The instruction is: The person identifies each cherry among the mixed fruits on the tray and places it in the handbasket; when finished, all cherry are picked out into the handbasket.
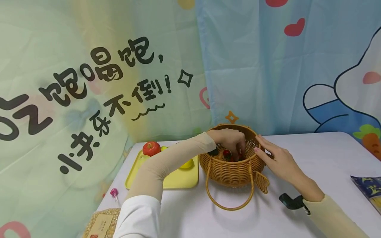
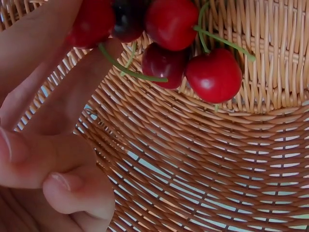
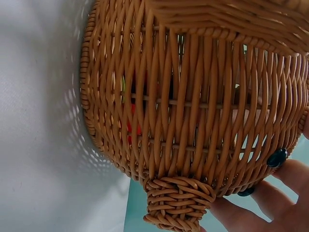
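Observation:
A brown wicker basket (image 1: pixel 230 173) stands on the white table with its loop handle hanging toward me. Inside it is my left hand (image 1: pixel 229 140), reaching down among red and dark cherries (image 2: pixel 214 75). In the left wrist view, thumb and finger pinch a cherry (image 2: pixel 94 21) with a green stem; two other fingers curl below. My right hand (image 1: pixel 278 160) rests against the basket's right rim, its fingers fairly straight. The right wrist view shows those fingers (image 3: pixel 260 200) touching the woven outer wall, beside a small wicker stub (image 3: pixel 178 203). Red shows through the weave.
A yellow tray (image 1: pixel 181 181) with a red apple (image 1: pixel 151 148) and yellow fruit stands left of the basket, partly behind my left arm. Nearer are a wrapped lollipop (image 1: pixel 114 192) and a bag of grains (image 1: pixel 101 224). A dark blue patterned package (image 1: pixel 369 190) lies at far right.

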`<state>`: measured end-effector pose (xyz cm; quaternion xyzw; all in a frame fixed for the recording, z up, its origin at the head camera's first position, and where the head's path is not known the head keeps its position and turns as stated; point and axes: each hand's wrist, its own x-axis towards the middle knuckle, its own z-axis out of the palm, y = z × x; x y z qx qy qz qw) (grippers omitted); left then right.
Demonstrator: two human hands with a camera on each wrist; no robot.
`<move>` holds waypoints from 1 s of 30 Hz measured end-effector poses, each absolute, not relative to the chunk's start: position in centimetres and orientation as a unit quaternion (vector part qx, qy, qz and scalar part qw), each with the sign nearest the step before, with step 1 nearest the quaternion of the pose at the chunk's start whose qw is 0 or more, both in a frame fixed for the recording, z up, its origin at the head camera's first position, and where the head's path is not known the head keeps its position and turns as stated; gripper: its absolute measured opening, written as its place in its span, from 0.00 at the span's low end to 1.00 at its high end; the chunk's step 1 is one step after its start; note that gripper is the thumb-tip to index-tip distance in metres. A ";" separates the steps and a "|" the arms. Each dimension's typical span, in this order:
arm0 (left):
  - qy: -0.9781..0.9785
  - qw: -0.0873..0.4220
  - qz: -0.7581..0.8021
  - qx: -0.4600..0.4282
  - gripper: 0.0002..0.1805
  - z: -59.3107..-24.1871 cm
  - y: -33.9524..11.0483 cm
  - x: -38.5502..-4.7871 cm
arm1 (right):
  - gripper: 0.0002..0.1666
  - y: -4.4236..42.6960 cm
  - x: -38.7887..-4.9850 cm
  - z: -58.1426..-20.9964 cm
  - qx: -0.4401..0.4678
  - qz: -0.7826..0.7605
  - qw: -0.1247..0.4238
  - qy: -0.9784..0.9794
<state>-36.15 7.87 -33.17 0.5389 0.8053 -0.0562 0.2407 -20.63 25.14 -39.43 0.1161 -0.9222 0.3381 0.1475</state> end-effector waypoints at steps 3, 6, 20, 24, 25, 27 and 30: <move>0.804 0.239 -0.048 0.543 0.14 -33.3 7.8 -36.1 | 0.38 25.2 -20.6 -39.4 0.117 0.337 0.148 -0.922; 0.807 0.238 -0.039 0.539 0.15 -33.4 7.8 -36.1 | 0.38 25.2 -20.7 -39.4 0.116 0.337 0.150 -0.922; 0.816 0.234 -0.024 0.527 0.17 -33.6 7.7 -36.3 | 0.38 25.1 -20.7 -39.5 0.114 0.337 0.146 -0.923; 0.808 0.222 -0.007 0.545 0.18 -33.4 7.2 -36.6 | 0.38 25.0 -20.7 -39.5 0.116 0.336 0.145 -0.923; 0.805 0.219 -0.001 0.551 0.18 -33.3 7.0 -36.7 | 0.38 25.0 -20.7 -39.5 0.116 0.336 0.145 -0.923; 0.801 0.208 0.017 0.561 0.18 -32.8 6.7 -36.8 | 0.38 25.0 -20.7 -39.4 0.115 0.337 0.145 -0.923; 0.804 0.189 0.049 0.562 0.18 -31.9 6.0 -36.8 | 0.38 25.0 -20.6 -39.4 0.114 0.337 0.146 -0.923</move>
